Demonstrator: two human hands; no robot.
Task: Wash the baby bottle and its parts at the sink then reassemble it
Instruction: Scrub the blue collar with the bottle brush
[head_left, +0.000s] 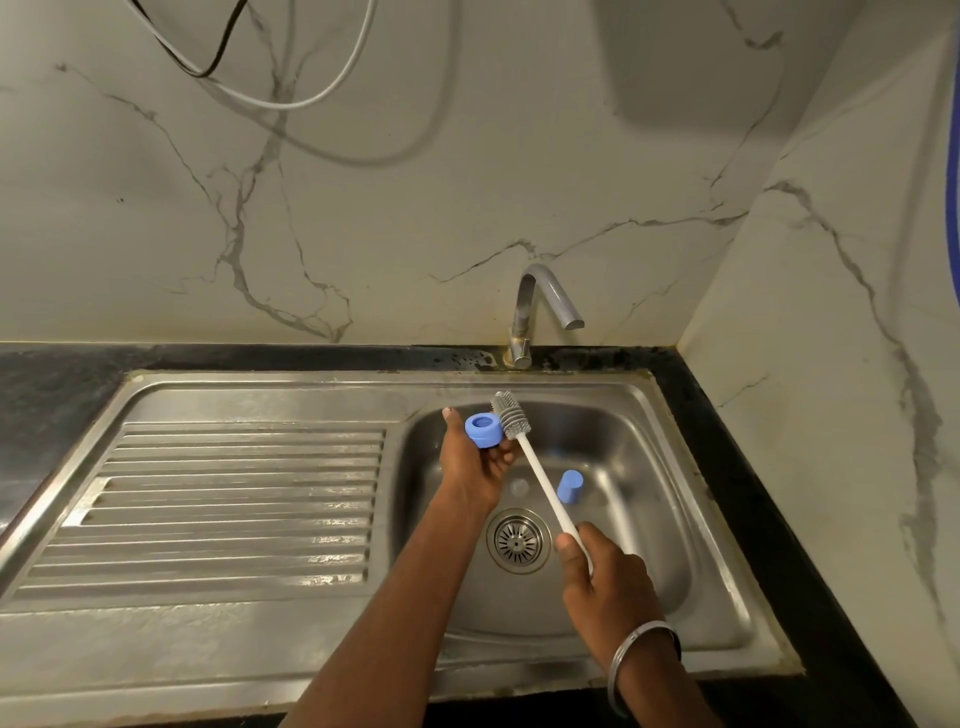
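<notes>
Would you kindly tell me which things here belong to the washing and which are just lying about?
Job: blue plastic ring, held by left hand; grey-bristled white brush, held by right hand; blue plastic cap in steel sink; metal tap.
Idle: black and white cables hanging by the marble wall.

no readable text, no labels, no brands, no numbers anywhere

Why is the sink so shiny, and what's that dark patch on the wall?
Head view: light glares off the steel sink and ribbed draining board; the dark patch is a soft shadow on the marble wall; the brush and blue ring look sharp.
</notes>
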